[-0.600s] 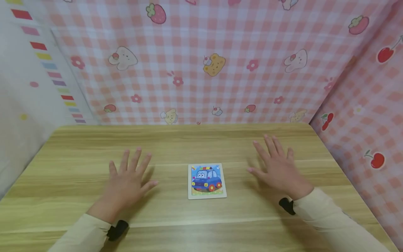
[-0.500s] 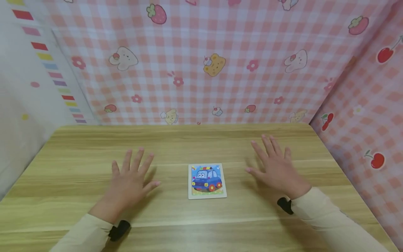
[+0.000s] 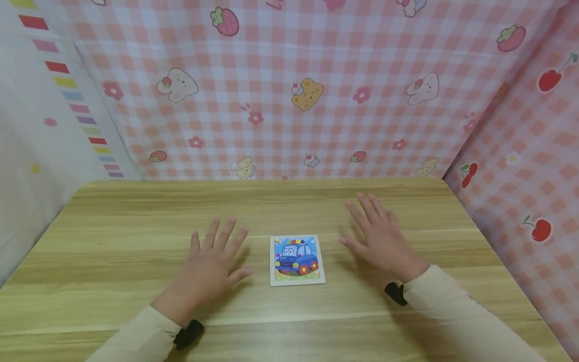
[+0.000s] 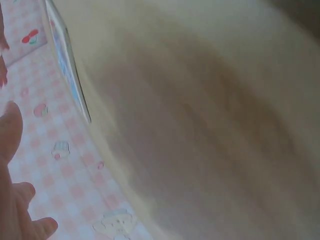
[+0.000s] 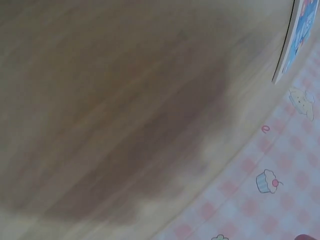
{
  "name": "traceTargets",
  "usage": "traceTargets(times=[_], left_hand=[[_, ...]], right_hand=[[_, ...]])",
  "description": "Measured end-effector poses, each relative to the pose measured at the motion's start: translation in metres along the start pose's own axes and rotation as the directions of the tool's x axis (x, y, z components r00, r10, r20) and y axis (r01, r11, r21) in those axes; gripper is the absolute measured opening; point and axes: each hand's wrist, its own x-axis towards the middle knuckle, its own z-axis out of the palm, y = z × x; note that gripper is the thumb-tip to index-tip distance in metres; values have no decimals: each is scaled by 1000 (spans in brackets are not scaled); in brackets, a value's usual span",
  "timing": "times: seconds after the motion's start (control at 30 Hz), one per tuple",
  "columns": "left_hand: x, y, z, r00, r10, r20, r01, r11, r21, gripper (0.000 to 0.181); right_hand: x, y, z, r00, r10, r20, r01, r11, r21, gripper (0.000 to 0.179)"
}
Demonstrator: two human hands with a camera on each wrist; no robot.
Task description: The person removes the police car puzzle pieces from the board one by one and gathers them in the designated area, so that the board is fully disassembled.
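Observation:
A square picture puzzle (image 3: 297, 260) with a blue cartoon police car and a pale border lies flat on the wooden table, near its middle. To its left is my left hand (image 3: 210, 269), palm down with fingers spread, its thumb a short way from the puzzle's edge. On the other side my right hand (image 3: 380, 241) is held likewise, fingers apart and thumb toward the puzzle. Neither hand holds anything. The left wrist view catches fingers (image 4: 15, 200) at its left edge and the puzzle (image 4: 67, 60) edge-on; the right wrist view has the puzzle (image 5: 299, 37) at its upper right.
The wooden table (image 3: 289, 206) ends at the back against a pink checked cloth (image 3: 280, 125) with cartoon prints. Similar cloth with cherries (image 3: 520, 151) hangs along the right side, and a whitish cloth (image 3: 40, 146) along the left. Black wrist bands (image 3: 189, 334) show at both sleeves.
Both hands have moved inward toward the puzzle, the left hand rightward and the right hand leftward. The puzzle stays where it was on the table.

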Motion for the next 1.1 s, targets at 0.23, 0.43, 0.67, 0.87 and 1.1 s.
traceTargets(times=[0.23,0.43,0.67,0.87,1.1], left_hand=[[3,15,5,994,112,-16,-112,994,14,75],[5,28,4,978,206,15,-206,978,11,72],[7,40,4,948,317,27,-318,948,16,67],[10,49,7,922,373,105,-378,925,27,66],[13,58,12,880,454,135,-466,883,66,65]], right_hand=[[8,-6,7,997,-70,-45,71,997,28,76],[13,-12,13,990,-114,-83,119,991,61,73],[20,-22,15,989,-127,-75,137,981,137,72],[26,-31,17,990,-136,-24,138,968,208,74],[36,-43,19,990,-139,24,126,947,297,74]])
